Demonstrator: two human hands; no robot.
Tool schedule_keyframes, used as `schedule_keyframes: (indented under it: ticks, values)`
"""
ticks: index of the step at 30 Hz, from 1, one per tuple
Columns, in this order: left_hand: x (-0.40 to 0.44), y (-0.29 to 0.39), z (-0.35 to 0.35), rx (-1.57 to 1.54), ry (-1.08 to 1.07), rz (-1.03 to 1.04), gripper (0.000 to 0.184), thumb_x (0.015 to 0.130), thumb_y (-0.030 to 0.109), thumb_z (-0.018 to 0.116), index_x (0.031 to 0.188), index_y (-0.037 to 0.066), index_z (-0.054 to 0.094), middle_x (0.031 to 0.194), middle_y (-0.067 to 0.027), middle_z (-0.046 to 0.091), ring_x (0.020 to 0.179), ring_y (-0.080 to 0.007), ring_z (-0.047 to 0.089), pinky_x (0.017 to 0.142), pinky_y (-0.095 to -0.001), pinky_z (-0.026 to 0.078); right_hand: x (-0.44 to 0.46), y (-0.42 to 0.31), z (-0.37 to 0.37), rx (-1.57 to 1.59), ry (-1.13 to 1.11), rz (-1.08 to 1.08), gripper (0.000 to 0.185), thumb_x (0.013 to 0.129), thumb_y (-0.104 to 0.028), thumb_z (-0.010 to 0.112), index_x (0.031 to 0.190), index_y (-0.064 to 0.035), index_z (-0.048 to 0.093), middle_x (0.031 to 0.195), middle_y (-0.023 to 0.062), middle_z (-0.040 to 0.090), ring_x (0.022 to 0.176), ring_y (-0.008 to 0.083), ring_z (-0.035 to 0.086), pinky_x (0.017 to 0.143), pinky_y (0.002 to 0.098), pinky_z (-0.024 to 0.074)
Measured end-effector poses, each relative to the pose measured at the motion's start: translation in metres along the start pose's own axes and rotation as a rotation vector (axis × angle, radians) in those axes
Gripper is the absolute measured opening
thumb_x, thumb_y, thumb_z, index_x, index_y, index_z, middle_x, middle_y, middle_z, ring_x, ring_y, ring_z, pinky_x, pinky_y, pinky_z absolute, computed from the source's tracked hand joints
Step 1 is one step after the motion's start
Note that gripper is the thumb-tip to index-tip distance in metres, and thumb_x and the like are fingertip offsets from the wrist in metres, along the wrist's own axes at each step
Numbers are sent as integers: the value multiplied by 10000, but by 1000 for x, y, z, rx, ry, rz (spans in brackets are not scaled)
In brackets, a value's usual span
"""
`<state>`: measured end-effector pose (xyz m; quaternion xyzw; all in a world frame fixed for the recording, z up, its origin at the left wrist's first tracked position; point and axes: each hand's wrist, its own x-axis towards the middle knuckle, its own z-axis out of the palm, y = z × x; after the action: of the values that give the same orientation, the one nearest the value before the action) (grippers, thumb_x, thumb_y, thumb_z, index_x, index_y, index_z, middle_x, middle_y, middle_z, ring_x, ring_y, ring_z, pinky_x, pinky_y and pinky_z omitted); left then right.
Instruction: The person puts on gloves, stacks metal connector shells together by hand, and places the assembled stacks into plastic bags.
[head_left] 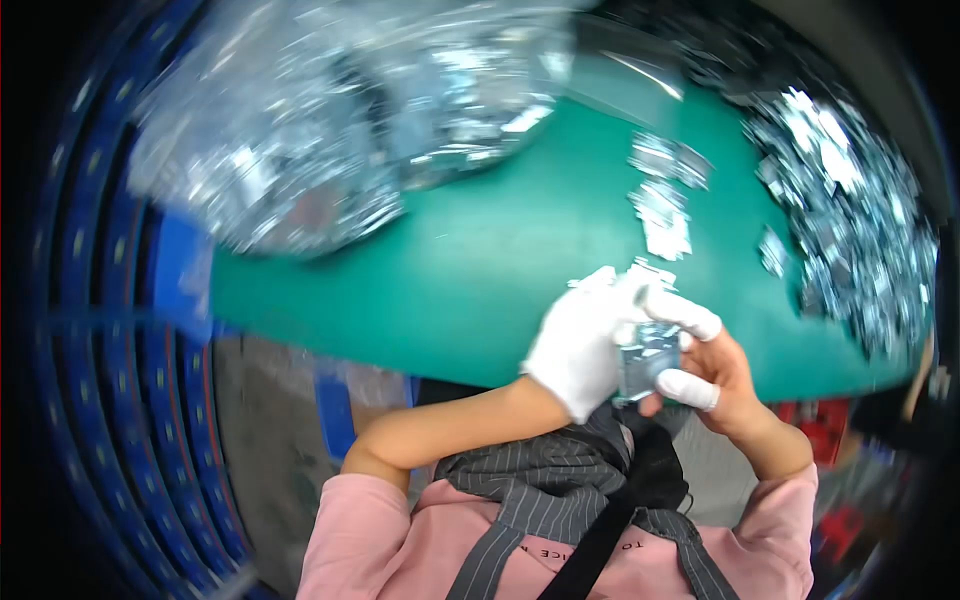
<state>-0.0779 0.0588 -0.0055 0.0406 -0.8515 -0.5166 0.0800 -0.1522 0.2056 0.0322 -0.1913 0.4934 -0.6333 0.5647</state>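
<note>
A small, flat, shiny metal part (648,362) is held over the front edge of the green table. My right hand (725,375), with white covers on its fingertips, pinches its right side between thumb and fingers. At its upper left, my white-gloved left hand (585,345) has its fingers closed on the same part. Just beyond the left fingertips are more bright metal pieces (652,272); whether they touch the glove is unclear. Several similar pieces (662,220) lie in a short row farther up the table. Motion blur hides fine detail.
Large clear plastic bags (290,150) full of shiny parts cover the table's back left. A big heap of metal parts (850,220) spreads along the right, with one loose piece (772,252) beside it. Blue bins (180,275) stand left of the green tabletop (480,250).
</note>
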Motion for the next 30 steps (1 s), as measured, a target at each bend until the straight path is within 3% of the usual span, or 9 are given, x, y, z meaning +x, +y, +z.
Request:
schedule_keyframes:
  ticks: [4,5,8,14,19,21,23,25,30]
  values:
    - [-10,-9,-4,-157,122,134,300,791,-11,493,1088,23,512,991,-158,562,853,-324,583,759,-353,473,-18,31,7,151,169,-222,642,797,88,527,1342,-60,221,1275,155,379,1072,253,497,819,350,485]
    - [-15,-9,-5,-282,107,106,232,856,25,453,1082,17,504,980,-135,567,827,-236,592,720,-306,471,-19,38,9,196,216,-295,665,788,97,534,1346,-64,211,1281,153,371,1080,253,494,830,352,480]
    - [-19,-11,-15,-770,-238,-182,225,898,64,415,1119,21,418,960,-99,554,787,-133,529,690,-261,443,-20,52,-3,221,139,-319,699,768,114,550,1348,-67,205,1310,147,333,1117,251,465,837,362,481]
    - [-20,-9,-17,-879,-412,-510,317,918,186,430,1178,13,371,1082,-129,500,865,-160,520,753,-296,450,-10,45,4,-3,318,-420,744,690,-2,635,1334,-46,264,1236,98,388,1087,207,452,932,335,342]
    - [-8,1,-15,-1415,-329,-612,765,833,617,351,1286,2,299,1236,-162,402,1049,-236,486,851,-375,436,-5,15,1,-1031,340,-374,692,570,-212,716,1189,-13,480,1081,105,507,957,224,494,888,308,358]
    - [-8,0,-19,-1549,-310,-713,751,819,627,366,1256,16,344,1190,-158,453,1051,-261,496,844,-398,448,2,4,-22,-1428,284,-409,535,748,-342,637,1217,-131,491,1156,90,505,978,285,494,844,366,345]
    - [-12,-9,-18,-1641,-280,-735,699,814,604,417,1211,29,405,1132,-168,504,1035,-291,512,802,-425,479,-3,2,-66,-1311,622,-427,428,785,-165,568,1203,-111,494,1160,138,526,1066,298,481,891,357,363]
    - [-15,-10,-20,-1665,-256,-722,681,818,599,417,1212,44,408,1126,-169,508,1034,-288,513,811,-427,472,-11,3,-127,-2041,815,-276,400,814,-63,509,1212,-96,479,1176,124,522,1089,291,473,911,361,363]
    - [-16,-8,-24,-1770,-191,-642,622,839,536,445,1231,54,400,1200,-181,460,1095,-286,471,905,-417,413,-20,-2,-123,-1796,849,-276,353,757,-182,630,1083,-69,556,1048,148,534,928,261,523,819,342,410]
